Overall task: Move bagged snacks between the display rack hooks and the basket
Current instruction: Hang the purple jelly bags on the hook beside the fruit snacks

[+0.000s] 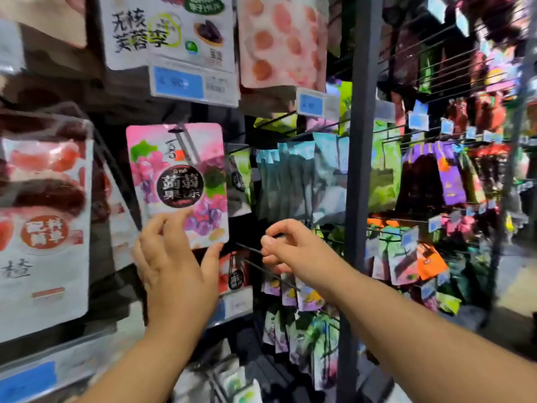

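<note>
A pink grape-jelly snack bag hangs on a metal hook of the display rack, its top hole threaded on the prong. My left hand holds the bag's lower edge, fingers on its front and thumb under its right corner. To the right, my right hand pinches the tip of a thin black hook with curled fingers. No basket is in view.
Large white and red snack bags hang close on the left. A dark upright post divides the rack. Teal bags, small purple bags and many coloured packets fill the hooks on the right. Blue price tags hang above.
</note>
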{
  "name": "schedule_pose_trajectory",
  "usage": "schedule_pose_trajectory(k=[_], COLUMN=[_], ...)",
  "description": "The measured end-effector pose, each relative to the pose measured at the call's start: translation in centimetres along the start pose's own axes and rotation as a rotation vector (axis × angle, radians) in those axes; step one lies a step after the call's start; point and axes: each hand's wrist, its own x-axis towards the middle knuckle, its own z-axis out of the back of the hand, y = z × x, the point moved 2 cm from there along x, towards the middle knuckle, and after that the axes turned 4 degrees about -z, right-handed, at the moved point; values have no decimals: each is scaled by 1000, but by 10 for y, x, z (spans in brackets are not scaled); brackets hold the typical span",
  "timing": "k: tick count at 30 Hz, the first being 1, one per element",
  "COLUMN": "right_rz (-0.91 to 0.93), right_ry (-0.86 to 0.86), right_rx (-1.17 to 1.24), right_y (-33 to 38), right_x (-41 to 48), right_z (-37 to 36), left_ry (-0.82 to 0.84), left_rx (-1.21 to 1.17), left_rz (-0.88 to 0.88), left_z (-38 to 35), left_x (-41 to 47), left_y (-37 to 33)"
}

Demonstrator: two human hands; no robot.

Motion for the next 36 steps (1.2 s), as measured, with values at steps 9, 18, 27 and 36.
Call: schedule_pose_trajectory(k=[9,18,27,36], right_rz=[-316,-718,-928,-1010], right_ry=[-196,-322,-282,-320], right_rx=[-440,-931,-1033,-999], right_y=[-83,-149,-196,-228], right_x=[-141,-311,-380,-363], right_z=[147,270,334,365], left_ry=[577,1162,1406,1430], left_rx=[-377,-453,-217,-161], left_rz=[-85,-291,-704,-730], left_z=[-116,-191,-196,-198], left_x=[-149,-283,-335,-341], left_y=[-103,-186,-204,-209])
